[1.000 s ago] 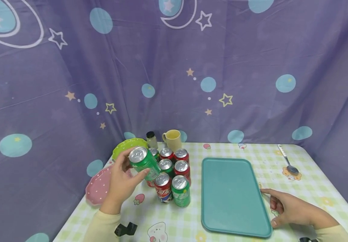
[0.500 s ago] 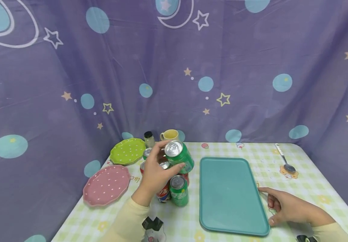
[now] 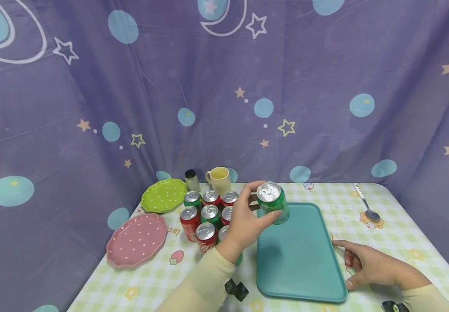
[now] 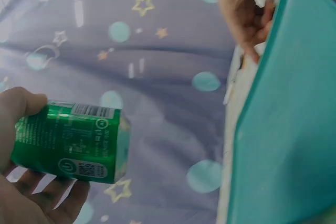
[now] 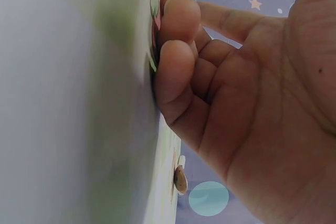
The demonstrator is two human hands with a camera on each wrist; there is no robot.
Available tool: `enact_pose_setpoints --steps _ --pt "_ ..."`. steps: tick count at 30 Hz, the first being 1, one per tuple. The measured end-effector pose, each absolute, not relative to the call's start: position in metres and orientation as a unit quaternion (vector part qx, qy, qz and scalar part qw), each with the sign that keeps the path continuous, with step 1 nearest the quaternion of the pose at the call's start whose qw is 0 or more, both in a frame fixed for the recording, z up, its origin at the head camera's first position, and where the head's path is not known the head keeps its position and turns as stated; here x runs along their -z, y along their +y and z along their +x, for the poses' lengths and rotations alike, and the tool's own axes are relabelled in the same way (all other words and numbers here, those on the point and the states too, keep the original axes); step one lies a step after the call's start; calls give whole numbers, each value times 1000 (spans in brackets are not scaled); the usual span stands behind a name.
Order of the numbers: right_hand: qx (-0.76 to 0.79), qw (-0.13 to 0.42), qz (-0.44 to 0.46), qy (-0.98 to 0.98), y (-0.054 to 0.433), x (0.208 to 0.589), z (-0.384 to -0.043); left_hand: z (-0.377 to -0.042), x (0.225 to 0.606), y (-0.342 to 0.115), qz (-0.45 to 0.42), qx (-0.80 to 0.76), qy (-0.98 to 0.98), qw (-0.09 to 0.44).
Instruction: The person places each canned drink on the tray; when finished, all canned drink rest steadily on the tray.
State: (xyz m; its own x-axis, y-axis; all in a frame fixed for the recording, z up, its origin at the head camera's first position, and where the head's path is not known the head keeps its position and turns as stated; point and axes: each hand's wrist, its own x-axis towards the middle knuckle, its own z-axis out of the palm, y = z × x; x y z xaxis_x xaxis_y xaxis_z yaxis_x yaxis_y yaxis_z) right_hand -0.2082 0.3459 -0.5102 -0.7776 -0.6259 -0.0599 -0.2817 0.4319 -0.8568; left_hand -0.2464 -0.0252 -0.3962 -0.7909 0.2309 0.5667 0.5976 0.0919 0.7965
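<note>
My left hand (image 3: 244, 221) grips a green soda can (image 3: 276, 208) around its side, fingers on one side and thumb on the other. The can is held up over the far left part of a teal tray (image 3: 298, 260); its barcode side shows in the left wrist view. Along the tray's right edge lies my right hand (image 3: 376, 265). Its index finger and thumb reach out to the rim, while the other fingers bend loosely beneath the palm. Left of the tray, red soda cans (image 3: 190, 225) and green soda cans (image 3: 210, 213) stand upright close together, partly covered by my left arm.
A pink dotted plate (image 3: 136, 240) and a green dotted plate (image 3: 164, 196) lie at the left. Behind the cans stand a dark-lidded jar (image 3: 192, 181) and a yellow mug (image 3: 220, 180). A spoon (image 3: 366, 203) lies at the far right.
My left hand has carried the green can rightward from above the group of cans to above the tray. The right hand has stayed at the tray's edge.
</note>
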Motion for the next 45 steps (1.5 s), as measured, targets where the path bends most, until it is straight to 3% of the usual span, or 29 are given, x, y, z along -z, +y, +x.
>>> enact_pose_setpoints --steps 10,21,45 --pt "455 200 -254 830 344 508 -206 -263 429 31 -277 590 -750 113" --pt "448 198 -243 837 342 507 -208 -292 469 66 -199 581 -788 42" --pt "448 198 -234 840 343 506 -208 -313 487 106 -171 578 -797 26"
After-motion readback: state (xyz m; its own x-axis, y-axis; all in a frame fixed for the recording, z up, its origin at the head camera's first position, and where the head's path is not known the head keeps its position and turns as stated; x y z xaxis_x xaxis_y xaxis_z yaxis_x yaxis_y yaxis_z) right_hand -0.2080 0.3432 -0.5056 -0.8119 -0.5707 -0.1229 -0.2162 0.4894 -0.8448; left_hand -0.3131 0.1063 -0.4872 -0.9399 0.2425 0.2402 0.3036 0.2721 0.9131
